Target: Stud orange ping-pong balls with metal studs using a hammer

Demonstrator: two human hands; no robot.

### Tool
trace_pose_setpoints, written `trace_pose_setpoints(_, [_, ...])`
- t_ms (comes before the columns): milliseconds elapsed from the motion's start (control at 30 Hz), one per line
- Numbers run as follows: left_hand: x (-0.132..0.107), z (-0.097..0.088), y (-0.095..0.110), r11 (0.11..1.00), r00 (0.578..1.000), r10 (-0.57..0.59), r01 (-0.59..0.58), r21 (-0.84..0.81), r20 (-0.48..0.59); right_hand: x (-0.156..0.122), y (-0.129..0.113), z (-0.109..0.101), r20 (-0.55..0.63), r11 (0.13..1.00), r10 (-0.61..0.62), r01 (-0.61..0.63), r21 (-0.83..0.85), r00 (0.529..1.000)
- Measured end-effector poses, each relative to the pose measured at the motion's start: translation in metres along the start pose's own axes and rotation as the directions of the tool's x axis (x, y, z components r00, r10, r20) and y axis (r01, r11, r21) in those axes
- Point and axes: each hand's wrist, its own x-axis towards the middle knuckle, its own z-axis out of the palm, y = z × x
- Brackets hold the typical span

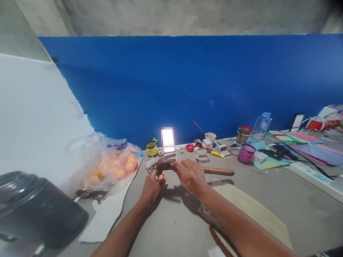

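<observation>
My right hand (191,176) is closed round a claw hammer (219,171) close to its head. The wooden handle sticks out to the right, and the dark, worn head points left over my left hand (153,185). My left hand is closed, its fingertips pinched together just under the hammer's striking end. What sits in that pinch is too small and too covered to name. Right behind my left hand lies a small open box (151,165) with little metal pieces in it.
A plastic bag of orange things (115,166) and a large dark container (40,210) stand left. Along the blue panel (171,85) are a yellow cup (152,148), a white cup (210,137) and a pink cup (246,153). A power strip (316,178) lies right.
</observation>
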Motion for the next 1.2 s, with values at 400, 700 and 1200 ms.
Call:
trace_pose_setpoints(400, [-0.005, 0.001, 0.007, 0.996, 0.995, -0.071, 0.076, -0.056, 0.076, 0.014, 0.034, 0.0, 0.392, 0.943, 0.326, -0.325, -0.07, 0.86])
trace_pose_setpoints(700, [-0.005, 0.002, 0.006, 0.996, 0.998, -0.01, 0.005, 0.086, 0.066, 0.012, 0.04, 0.017, 0.481, 0.922, 0.377, -0.372, -0.109, 0.791])
trace_pose_setpoints(1200, [-0.016, 0.008, 0.005, 0.996, 0.95, 0.044, -0.065, 0.058, 0.308, 0.01, 0.03, 0.027, 0.337, 0.97, 0.237, -0.243, -0.026, 0.911])
